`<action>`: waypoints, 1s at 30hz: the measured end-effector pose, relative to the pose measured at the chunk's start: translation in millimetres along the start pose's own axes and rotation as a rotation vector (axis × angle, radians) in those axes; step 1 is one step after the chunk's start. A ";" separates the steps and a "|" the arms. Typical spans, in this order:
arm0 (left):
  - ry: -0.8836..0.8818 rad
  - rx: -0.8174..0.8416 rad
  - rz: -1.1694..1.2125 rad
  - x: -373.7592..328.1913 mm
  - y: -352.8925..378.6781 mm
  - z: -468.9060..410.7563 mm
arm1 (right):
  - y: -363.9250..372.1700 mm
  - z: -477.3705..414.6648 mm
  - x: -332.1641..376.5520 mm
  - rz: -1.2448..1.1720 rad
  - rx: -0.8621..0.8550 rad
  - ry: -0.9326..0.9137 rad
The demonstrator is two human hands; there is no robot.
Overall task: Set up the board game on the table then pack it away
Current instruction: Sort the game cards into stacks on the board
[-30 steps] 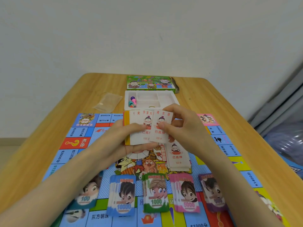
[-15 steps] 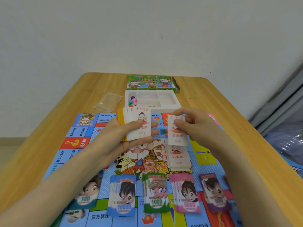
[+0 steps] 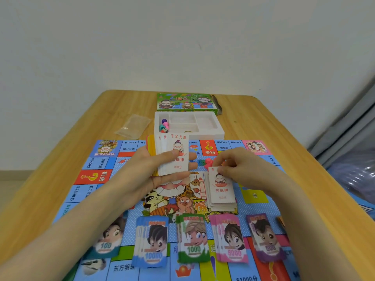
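Right hand [image 3: 241,169] dropped from mid-air: its fingertips pinch the top edge of one card [image 3: 221,187], now on the card pile [image 3: 222,205] at the board [image 3: 97,159] centre. Left hand [image 3: 154,171] grips the fanned deck [image 3: 172,155], thumb across its face, above the board's far half.

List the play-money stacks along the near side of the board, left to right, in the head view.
teal 100 notes → blue 10000 notes → green 1000 notes → pink 5000 notes → purple 500 notes
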State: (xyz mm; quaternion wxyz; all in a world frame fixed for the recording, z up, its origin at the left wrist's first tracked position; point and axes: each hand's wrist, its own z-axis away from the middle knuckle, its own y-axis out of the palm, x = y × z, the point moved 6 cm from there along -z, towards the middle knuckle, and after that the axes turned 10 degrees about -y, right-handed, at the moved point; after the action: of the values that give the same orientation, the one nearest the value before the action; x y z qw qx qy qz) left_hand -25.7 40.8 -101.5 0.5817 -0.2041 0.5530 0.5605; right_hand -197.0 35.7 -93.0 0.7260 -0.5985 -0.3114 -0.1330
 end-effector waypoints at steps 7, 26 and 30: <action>-0.009 0.012 0.001 0.8 0.4 -0.6 | 2.4 1.6 1.7 -0.002 0.034 -0.002; 0.000 -0.014 -0.042 0.9 2.0 0.9 | -6.6 -3.4 18.2 -0.214 -0.272 -0.209; 0.014 -0.072 -0.065 -0.4 -0.6 1.4 | -5.5 -1.7 33.6 -0.457 -0.294 -0.283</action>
State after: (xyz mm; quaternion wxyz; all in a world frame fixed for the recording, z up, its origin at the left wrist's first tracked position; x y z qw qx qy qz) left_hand -24.5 41.7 -100.9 0.5880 -0.2469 0.5296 0.5593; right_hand -173.7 38.7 -68.3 0.5322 -0.6243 -0.5135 -0.2517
